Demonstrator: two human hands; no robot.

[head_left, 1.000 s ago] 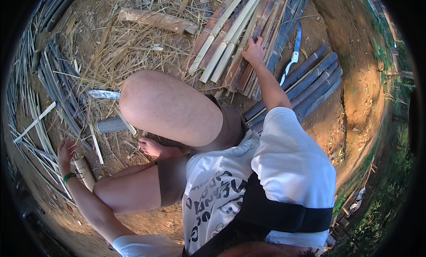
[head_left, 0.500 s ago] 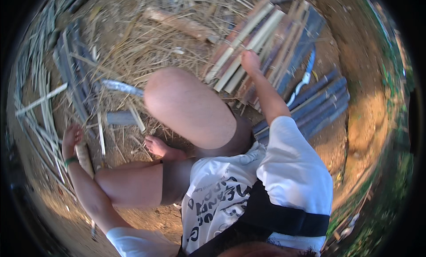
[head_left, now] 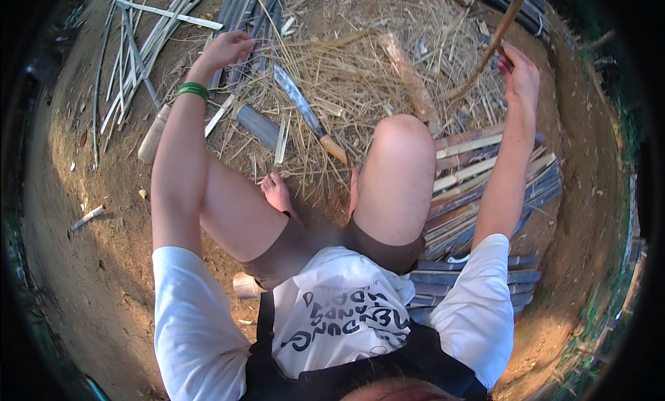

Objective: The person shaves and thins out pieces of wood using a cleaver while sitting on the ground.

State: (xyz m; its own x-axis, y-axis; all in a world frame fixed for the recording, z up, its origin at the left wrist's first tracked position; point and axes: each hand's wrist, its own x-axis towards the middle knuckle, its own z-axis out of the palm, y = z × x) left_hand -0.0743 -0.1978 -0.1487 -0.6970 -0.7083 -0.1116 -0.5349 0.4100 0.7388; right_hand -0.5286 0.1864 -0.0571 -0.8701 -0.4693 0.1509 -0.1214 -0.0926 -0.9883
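My left hand (head_left: 228, 50), with a green band on its wrist, is held out with fingers loosely extended and holds nothing. It is nearest the dark split bamboo strips (head_left: 239, 20) at the far left. On the far right, my right hand (head_left: 521, 77) has its fingertips against a long, brown, curved bamboo strip (head_left: 502, 30), which slants up past the fingers. Between my hands a machete (head_left: 298, 96) with a wooden handle lies on the shavings, its handle toward my raised right knee.
Pale slats and dark bamboo pieces lie in a bundle (head_left: 464, 172) beside my right knee. More dark lengths (head_left: 512, 280) sit nearer me. A bamboo log (head_left: 409, 82) rests on the straw-like shavings. Thin pale strips (head_left: 156, 37) spread at the far left, near a short wooden piece (head_left: 154, 134).
My right hand has left the slat bundle and moved farther out, now at the brown strip. My left hand has reached forward to the dark strips. The view has turned right.
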